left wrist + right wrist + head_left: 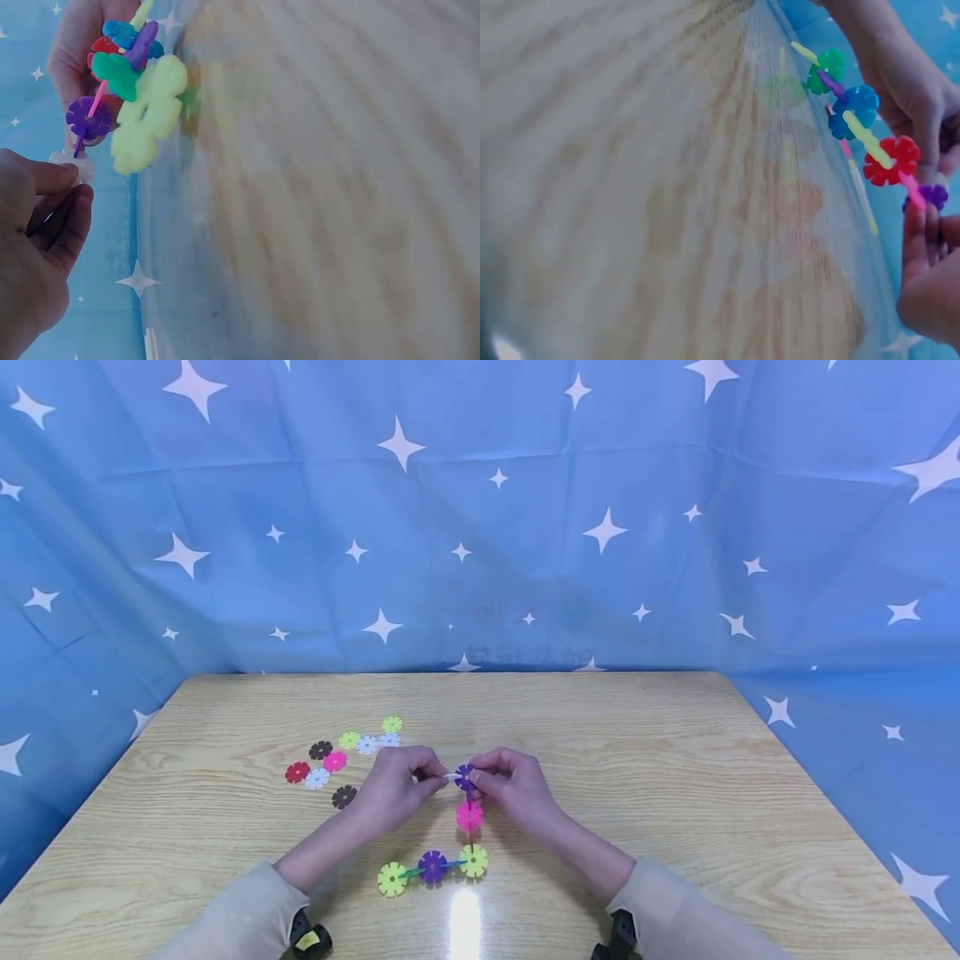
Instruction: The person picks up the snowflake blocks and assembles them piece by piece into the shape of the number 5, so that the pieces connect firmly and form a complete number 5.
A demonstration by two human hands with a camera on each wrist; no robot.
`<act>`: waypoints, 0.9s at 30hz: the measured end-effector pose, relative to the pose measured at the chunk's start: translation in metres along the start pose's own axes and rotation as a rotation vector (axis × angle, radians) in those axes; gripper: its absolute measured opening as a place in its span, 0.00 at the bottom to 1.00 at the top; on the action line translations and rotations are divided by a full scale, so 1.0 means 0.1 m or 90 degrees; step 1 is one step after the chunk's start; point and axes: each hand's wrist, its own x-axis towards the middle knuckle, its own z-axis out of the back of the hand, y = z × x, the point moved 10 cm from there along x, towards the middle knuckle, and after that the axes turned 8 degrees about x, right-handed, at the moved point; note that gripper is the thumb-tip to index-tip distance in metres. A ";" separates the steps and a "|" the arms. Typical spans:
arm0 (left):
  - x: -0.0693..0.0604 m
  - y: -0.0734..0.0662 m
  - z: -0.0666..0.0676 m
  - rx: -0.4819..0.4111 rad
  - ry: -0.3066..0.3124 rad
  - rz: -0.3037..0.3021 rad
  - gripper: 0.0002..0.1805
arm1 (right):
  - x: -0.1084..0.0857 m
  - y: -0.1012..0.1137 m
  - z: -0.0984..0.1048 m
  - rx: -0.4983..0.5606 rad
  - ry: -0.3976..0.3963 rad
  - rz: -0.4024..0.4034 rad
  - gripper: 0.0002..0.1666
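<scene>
A white notched plastic disc (84, 169) is pinched between the thumb and fingers of my left hand (396, 789). It meets the edge of a purple notched disc (464, 777), which my right hand (521, 789) pinches. That purple disc is the far end of a linked chain. From it run a pink disc (470, 816), a red disc (891, 160), a yellow disc (473, 860), a blue disc (855, 112), a second purple disc (432, 867), a green disc (826, 71) and an end yellow disc (392, 879). Fingertips partly hide the white disc.
Loose discs lie on the wooden table (675, 793) left of my hands: red (297, 772), pink (335, 761), dark brown (344, 797), white (317, 778), yellow-green (392, 724) and several others. A blue star-patterned curtain (480, 527) hangs behind the table.
</scene>
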 end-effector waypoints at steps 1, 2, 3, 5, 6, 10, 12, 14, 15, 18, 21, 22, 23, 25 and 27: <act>0.00 0.03 0.00 -0.007 0.003 0.016 0.09 | 0.00 -0.01 0.00 -0.002 0.000 -0.002 0.11; 0.00 0.06 0.00 -0.017 0.006 0.036 0.09 | 0.00 -0.01 0.00 -0.003 0.001 -0.003 0.11; -0.01 0.09 0.00 -0.027 0.008 0.059 0.08 | 0.01 -0.02 -0.01 -0.004 0.005 -0.003 0.11; -0.02 0.17 0.00 -0.044 0.014 0.103 0.08 | 0.01 -0.02 -0.02 -0.004 0.014 -0.002 0.11; -0.03 0.21 0.00 -0.052 0.015 0.126 0.08 | 0.01 -0.02 -0.02 -0.002 0.018 -0.002 0.12; -0.06 0.28 0.01 -0.069 0.019 0.168 0.07 | 0.02 -0.02 -0.03 -0.008 0.032 0.001 0.14; -0.08 0.30 0.01 -0.070 0.018 0.171 0.07 | 0.02 -0.02 -0.02 -0.011 0.031 -0.003 0.14; -0.09 0.31 0.01 -0.071 0.018 0.170 0.07 | 0.02 -0.03 -0.01 -0.015 0.027 -0.007 0.14; -0.09 0.31 0.01 -0.075 0.019 0.171 0.07 | 0.02 -0.03 -0.01 -0.017 0.027 -0.007 0.15; -0.11 0.35 0.00 -0.090 0.023 0.191 0.07 | 0.01 -0.01 -0.04 -0.028 0.039 0.003 0.19; -0.12 0.39 -0.01 -0.110 0.026 0.214 0.06 | 0.00 0.01 -0.09 -0.043 0.066 0.018 0.23; -0.13 0.40 -0.01 -0.115 0.028 0.222 0.06 | 0.00 0.02 -0.10 -0.049 0.073 0.025 0.23; -0.14 0.41 -0.02 -0.117 0.030 0.229 0.05 | -0.01 0.02 -0.11 -0.057 0.078 0.030 0.24; -0.15 0.43 -0.02 -0.118 0.032 0.241 0.05 | -0.02 0.03 -0.13 -0.077 0.084 0.041 0.24; -0.16 0.43 -0.02 -0.117 0.029 0.251 0.05 | -0.03 0.04 -0.14 -0.092 0.086 0.048 0.23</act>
